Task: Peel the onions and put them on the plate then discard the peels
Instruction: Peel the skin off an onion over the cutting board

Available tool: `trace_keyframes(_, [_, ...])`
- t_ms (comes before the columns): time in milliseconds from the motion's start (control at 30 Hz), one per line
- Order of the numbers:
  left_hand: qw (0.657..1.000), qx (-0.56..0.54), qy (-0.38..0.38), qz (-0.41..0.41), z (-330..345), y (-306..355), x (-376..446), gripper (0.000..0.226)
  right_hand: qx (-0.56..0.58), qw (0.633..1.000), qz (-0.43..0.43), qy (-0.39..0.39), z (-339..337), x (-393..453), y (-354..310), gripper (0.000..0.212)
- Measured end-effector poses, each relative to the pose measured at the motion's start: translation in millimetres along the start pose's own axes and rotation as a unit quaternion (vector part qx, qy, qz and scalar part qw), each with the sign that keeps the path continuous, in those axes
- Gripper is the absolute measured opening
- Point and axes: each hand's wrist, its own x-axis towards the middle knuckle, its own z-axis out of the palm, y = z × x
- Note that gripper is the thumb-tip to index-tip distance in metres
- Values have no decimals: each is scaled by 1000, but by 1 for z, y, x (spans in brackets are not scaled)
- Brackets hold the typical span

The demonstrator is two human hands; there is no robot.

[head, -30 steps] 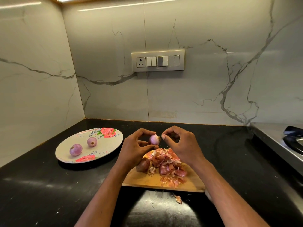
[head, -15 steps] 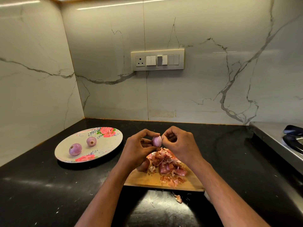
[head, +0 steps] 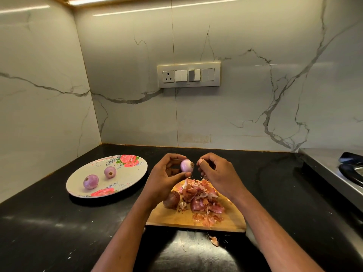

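Head view: black counter (head: pixel 49 222), marble walls (head: pixel 255 105), possibly stove (head: pixel 349 169) right.

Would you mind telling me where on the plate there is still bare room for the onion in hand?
The plate is bare along its right half, nearest the left hand, and behind the two peeled onions. The cutting board is crowded with peels.

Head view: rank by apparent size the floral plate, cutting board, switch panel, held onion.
1. cutting board and floral plate: similar extent; board partly hidden and nearer, so unranked.
2. switch panel.
3. held onion, in the left hand.
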Motion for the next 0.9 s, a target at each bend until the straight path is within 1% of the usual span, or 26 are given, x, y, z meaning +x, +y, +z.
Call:
trace_keyframes(100, [998, -58, 2, -28, -1, 2, -1, 46, -16, 1000, -12, 6, -1, -1, 0, 4])
trace_keyframes(200, [996, -81, -5, -45, -2, 2, 0, 43, -29, 999, -22, -2, -3, -2, 1, 11])
trace_keyframes(300, [995, -83, -16, -49, -2, 1, 0, 42, -28, 999, -40, -9, -2, -2, 0, 12])
trace_keyframes(433, [995, -79, -33, -49, -1, 4, -1, 48, -39, 996, -75, 6, -1, -2, -2, 20])
trace_keyframes(533, [996, -72, -34, -46, 0, 4, -1, 50, -94, 989, -106, 32, 1, -4, -2, 21])
trace_keyframes(633, [997, -57, -18, -45, 2, 4, -1, 48, -136, 979, -139, 59, 5, -7, -1, 21])
trace_keyframes(767, [998, -53, -10, -43, 4, 4, -2, 46, -146, 977, -136, 70, 9, -7, -2, 18])
trace_keyframes(900, [997, -66, -14, -47, 4, 6, -3, 47, -139, 978, -119, 100, 9, -5, -6, 6])
